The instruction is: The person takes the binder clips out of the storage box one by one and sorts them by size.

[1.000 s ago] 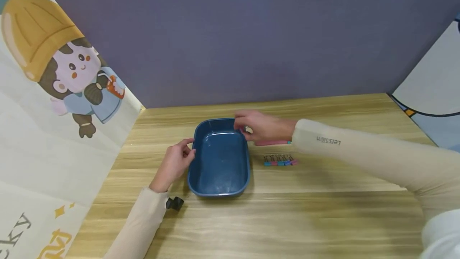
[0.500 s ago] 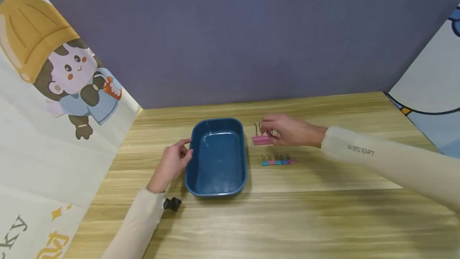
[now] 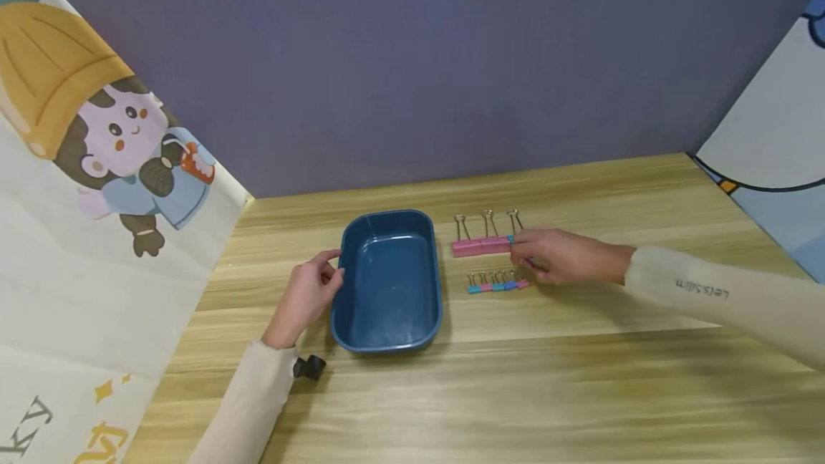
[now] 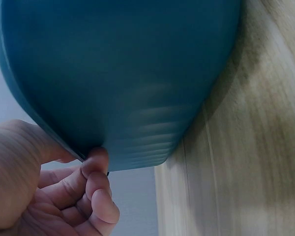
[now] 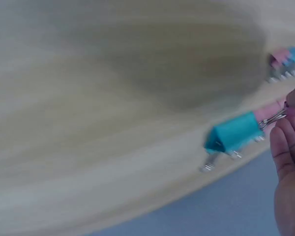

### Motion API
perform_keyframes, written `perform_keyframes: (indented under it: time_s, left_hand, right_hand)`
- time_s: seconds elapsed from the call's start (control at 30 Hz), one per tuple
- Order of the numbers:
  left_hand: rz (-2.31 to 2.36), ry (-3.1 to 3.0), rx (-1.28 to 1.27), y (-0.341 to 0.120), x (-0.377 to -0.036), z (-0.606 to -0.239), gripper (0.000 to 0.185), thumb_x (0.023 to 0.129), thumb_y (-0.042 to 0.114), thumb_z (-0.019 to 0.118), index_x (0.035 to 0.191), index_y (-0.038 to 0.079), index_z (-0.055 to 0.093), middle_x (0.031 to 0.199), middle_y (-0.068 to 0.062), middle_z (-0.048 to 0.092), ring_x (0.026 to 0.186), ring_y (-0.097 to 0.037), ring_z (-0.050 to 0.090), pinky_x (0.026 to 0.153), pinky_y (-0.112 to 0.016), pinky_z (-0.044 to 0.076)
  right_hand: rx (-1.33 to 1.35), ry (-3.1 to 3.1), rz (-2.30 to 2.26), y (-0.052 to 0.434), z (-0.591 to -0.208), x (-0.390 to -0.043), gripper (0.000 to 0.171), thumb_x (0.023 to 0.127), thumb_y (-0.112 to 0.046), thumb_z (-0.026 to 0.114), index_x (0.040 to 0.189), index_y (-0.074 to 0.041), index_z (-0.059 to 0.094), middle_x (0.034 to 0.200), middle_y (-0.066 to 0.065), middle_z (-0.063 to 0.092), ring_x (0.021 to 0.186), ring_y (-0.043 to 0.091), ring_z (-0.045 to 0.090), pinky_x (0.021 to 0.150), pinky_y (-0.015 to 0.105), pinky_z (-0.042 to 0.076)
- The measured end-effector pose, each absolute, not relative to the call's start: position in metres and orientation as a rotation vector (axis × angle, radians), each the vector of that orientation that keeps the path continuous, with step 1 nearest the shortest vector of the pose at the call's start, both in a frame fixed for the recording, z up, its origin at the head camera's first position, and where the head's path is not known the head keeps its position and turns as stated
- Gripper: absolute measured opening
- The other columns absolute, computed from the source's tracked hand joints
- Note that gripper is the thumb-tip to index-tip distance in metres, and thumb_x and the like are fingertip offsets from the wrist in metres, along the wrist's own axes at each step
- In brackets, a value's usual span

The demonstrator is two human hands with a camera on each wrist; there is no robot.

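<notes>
right hand (image 3: 559, 256) fingers pinch teal clip (image 5: 234, 132) handle | left hand (image 3: 306, 295) grips tub (image 3: 389, 335) rim

Clips (image 3: 486, 245) crowd tray's (image 3: 389, 285) right; front open
</notes>
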State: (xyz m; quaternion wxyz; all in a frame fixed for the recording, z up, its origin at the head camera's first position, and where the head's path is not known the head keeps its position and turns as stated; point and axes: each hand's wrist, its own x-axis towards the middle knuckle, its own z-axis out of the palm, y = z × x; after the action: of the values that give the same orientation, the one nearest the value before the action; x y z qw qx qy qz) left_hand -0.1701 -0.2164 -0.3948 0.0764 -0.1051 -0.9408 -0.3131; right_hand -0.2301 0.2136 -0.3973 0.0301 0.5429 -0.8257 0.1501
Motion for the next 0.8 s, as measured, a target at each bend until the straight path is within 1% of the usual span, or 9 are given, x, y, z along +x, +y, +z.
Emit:
perform_keyframes:
  time_s: [0.07, 0.23, 0.43, 0.57, 0.67, 0.8]
  left_hand:
    - [-0.941, -2.817, -0.321, -0.216, -0.17, -0.395, 0.034, 0.089, 0.006, 0.063, 0.12, -0.005, 0.058, 0.068, -0.001, 0.06, 0.054, -0.012, 0.051, 0.05, -0.026, 0.044]
    - [-0.947, -2.811, -0.33, -0.216, -0.171, -0.394, 0.034, 0.088, 0.005, 0.063, 0.12, -0.006, 0.058, 0.068, -0.002, 0.06, 0.054, -0.012, 0.051, 0.05, -0.026, 0.044]
    - [-0.945, -2.814, -0.329, -0.216, -0.171, -0.393, 0.034, 0.088, 0.005, 0.063, 0.12, -0.006, 0.058, 0.068, -0.002, 0.06, 0.055, -0.012, 0.052, 0.05, -0.026, 0.044]
    - [-0.947, -2.817, -0.326, -0.216, -0.17, -0.393, 0.034, 0.089, 0.005, 0.062, 0.121, -0.006, 0.058, 0.069, -0.002, 0.06, 0.055, -0.012, 0.052, 0.051, -0.026, 0.045]
    - [-0.95, -2.821, -0.32, -0.216, -0.17, -0.394, 0.034, 0.089, 0.005, 0.062, 0.121, -0.005, 0.058, 0.07, -0.002, 0.06, 0.056, -0.012, 0.052, 0.051, -0.026, 0.045]
    - [-0.955, -2.828, -0.314, -0.216, -0.17, -0.394, 0.034, 0.089, 0.006, 0.062, 0.121, -0.005, 0.058, 0.07, -0.002, 0.06, 0.056, -0.013, 0.052, 0.051, -0.026, 0.045]
  right_hand:
    - [1.667, -2.59, 0.5, 0.219, -0.403, -0.226, 0.031, 0.067, 0.01, 0.06, 0.085, -0.015, 0.062, 0.082, -0.005, 0.053, 0.073, 0.008, 0.046, 0.06, 0.022, 0.043]
    - [1.622, -2.674, 0.602, 0.228, -0.414, -0.217, 0.031, 0.074, 0.009, 0.065, 0.092, -0.017, 0.064, 0.086, -0.006, 0.054, 0.073, 0.006, 0.048, 0.059, 0.02, 0.045]
    - [1.635, -2.644, 0.591, 0.232, -0.42, -0.214, 0.033, 0.072, 0.01, 0.066, 0.093, -0.015, 0.065, 0.088, -0.005, 0.055, 0.075, 0.009, 0.05, 0.062, 0.02, 0.046]
    - [1.594, -2.67, 0.559, 0.233, -0.417, -0.212, 0.028, 0.073, 0.002, 0.069, 0.093, -0.017, 0.064, 0.092, -0.007, 0.053, 0.078, 0.009, 0.05, 0.066, 0.023, 0.046]
    - [1.529, -2.696, 0.521, 0.233, -0.415, -0.211, 0.021, 0.076, -0.008, 0.071, 0.093, -0.018, 0.064, 0.093, -0.008, 0.053, 0.079, 0.009, 0.051, 0.068, 0.025, 0.047]
    - [1.475, -2.716, 0.498, 0.234, -0.419, -0.212, 0.011, 0.081, -0.012, 0.072, 0.091, -0.014, 0.066, 0.087, -0.006, 0.053, 0.075, 0.007, 0.049, 0.065, 0.024, 0.047]
